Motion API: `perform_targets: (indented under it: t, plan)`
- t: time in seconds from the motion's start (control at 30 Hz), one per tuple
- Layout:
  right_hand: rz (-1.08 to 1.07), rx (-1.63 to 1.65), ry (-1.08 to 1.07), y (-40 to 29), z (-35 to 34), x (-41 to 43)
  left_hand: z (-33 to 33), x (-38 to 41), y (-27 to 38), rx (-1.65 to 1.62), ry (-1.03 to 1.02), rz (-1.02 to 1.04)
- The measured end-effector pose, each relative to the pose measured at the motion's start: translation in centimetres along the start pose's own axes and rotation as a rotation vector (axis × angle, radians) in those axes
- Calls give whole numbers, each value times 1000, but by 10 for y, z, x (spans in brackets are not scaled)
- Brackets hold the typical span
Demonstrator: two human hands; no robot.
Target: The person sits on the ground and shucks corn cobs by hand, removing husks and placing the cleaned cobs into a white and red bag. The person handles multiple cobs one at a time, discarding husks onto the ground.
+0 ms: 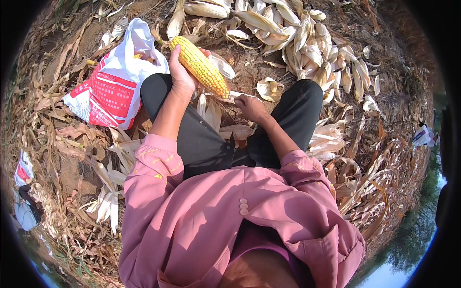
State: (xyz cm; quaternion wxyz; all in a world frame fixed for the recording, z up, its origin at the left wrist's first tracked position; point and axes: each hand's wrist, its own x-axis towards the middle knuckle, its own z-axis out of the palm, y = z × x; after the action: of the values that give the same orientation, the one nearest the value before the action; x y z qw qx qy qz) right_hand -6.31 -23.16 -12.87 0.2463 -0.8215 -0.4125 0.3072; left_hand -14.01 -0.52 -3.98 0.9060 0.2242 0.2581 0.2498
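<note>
A husked yellow ear of corn [200,67] lies across my left hand [182,72], whose thumb rests along its side near the upper end. The ear points down and right, towards my right hand [251,107]. My right hand is closed on a pale strip of corn husk [236,95] just beyond the ear's lower tip. To the left of my left hand stands a white and red woven sack [113,86], its mouth gaping, with some yellow corn showing inside. My fingertips on the far side of the ear are partly hidden.
Unhusked corn ears [309,46] are heaped beyond my right knee. Loose husks [108,194] and dry stalks cover the soil on both sides. Another person [28,205] is partly in view at the far left edge. My bent knees flank the work area.
</note>
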Motion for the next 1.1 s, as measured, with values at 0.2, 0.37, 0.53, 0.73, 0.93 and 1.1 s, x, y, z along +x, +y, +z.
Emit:
perform_targets:
  t: [0.2, 0.37, 0.53, 0.73, 0.93, 1.1]
  plan:
    - [56, 1048, 84, -69, -50, 7, 3, 5, -7, 2, 34, 55]
    - [-305, 261, 351, -90, -49, 0, -13, 15, -10, -37, 75, 111]
    - [-85, 672, 427, -82, -42, 9, -12, 16, -12, -35, 163, 117]
    - [209, 1224, 160, -78, -44, 19, -13, 15, -12, -13, 146, 86]
    - [-154, 230, -2, -32, 5, 8, -9, 13, -12, -51, 129, 66]
    - [-145, -200, -403, -13, 29, -21, -9, 12, -9, -36, 145, 87]
